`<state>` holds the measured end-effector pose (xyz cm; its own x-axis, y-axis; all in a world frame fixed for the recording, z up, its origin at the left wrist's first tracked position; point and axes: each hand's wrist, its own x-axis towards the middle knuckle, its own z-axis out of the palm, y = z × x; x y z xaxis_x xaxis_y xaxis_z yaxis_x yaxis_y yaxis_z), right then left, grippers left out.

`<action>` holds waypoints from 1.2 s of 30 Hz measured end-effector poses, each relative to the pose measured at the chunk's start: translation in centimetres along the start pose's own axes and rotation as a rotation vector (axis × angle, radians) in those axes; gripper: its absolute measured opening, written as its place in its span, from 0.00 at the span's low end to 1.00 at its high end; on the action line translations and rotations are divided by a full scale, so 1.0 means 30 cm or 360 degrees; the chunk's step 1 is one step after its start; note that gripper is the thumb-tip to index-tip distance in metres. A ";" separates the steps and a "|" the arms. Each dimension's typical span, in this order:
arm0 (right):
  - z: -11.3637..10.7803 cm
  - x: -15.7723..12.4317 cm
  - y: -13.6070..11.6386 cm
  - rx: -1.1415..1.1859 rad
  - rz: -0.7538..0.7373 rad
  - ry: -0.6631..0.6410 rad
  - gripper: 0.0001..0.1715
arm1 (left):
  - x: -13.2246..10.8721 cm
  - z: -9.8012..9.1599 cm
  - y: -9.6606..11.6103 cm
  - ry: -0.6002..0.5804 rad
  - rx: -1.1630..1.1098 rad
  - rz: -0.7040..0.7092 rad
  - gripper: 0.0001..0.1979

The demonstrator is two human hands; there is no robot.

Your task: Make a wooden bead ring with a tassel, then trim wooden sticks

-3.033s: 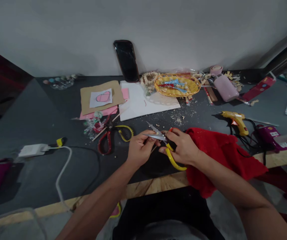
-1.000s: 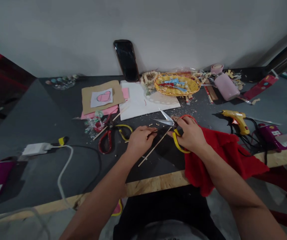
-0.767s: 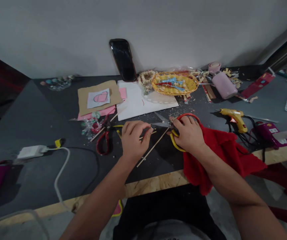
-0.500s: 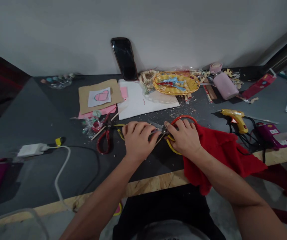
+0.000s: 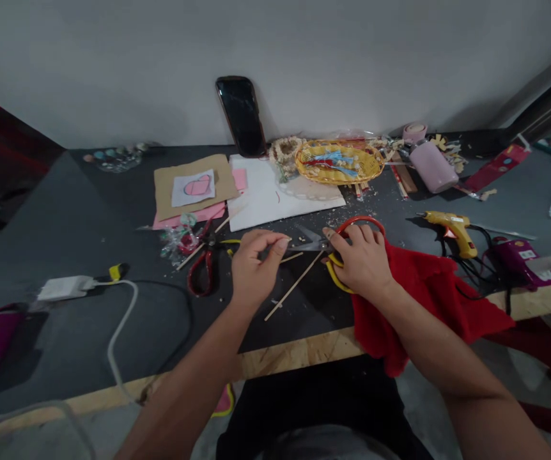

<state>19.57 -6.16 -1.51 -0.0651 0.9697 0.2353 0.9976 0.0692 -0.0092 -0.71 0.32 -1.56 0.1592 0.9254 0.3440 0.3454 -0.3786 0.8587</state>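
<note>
My right hand (image 5: 364, 259) is wrapped round a pair of scissors (image 5: 312, 245) with a red loop and a yellow loop. Their blades point left and stand apart. To the left of the blade tips, my left hand (image 5: 256, 262) is closed in a pinch of thumb and forefinger; whatever tiny thing is between them is too small to name. A thin wooden stick (image 5: 294, 285) lies slantwise on the dark table below the blades, and a shorter stick (image 5: 291, 257) pokes out beside my left hand. Red-handled pliers (image 5: 202, 275) rest left of that hand.
Red cloth (image 5: 414, 287) lies under my right forearm and hangs over the table edge. Further right is a yellow glue gun (image 5: 452, 227). Behind the hands are white board (image 5: 256, 204), a wicker basket (image 5: 304, 169) and a leaning phone (image 5: 241, 115). A white charger (image 5: 64, 287) sits left.
My left hand has drawn back left from the scissors and turned, its thumb and forefinger now pinched. The scissor blades have opened, and the long stick shows fully on the table.
</note>
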 end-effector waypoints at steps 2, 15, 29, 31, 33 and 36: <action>0.004 0.008 0.022 0.0110 0.0086 0.0032 0.31 | 0.006 -0.003 -0.005 0.0093 -0.0480 -0.0219 0.08; 0.009 -0.001 -0.030 0.0594 -0.0193 0.0136 0.31 | -0.020 0.050 0.047 -0.0185 -0.1374 -0.0863 0.11; 0.009 -0.003 -0.030 0.0609 -0.0232 0.0145 0.33 | -0.028 0.051 0.040 -0.0359 -0.1327 -0.0821 0.09; 0.012 -0.003 -0.030 0.0659 -0.0239 0.0125 0.33 | -0.032 0.054 0.035 -0.0366 -0.1326 -0.0834 0.09; 0.016 -0.002 -0.030 0.0700 -0.0233 0.0084 0.33 | -0.035 0.057 0.026 -0.0358 -0.1314 -0.0852 0.08; 0.019 -0.002 -0.029 0.0679 -0.0234 0.0047 0.33 | -0.039 0.061 0.011 -0.0349 -0.1300 -0.0862 0.07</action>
<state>18.70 -6.14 -2.08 -0.1988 0.9357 0.2915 0.8775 0.3024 -0.3722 0.90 -0.91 -2.36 0.3636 0.9145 -0.1775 -0.3057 0.2972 0.9046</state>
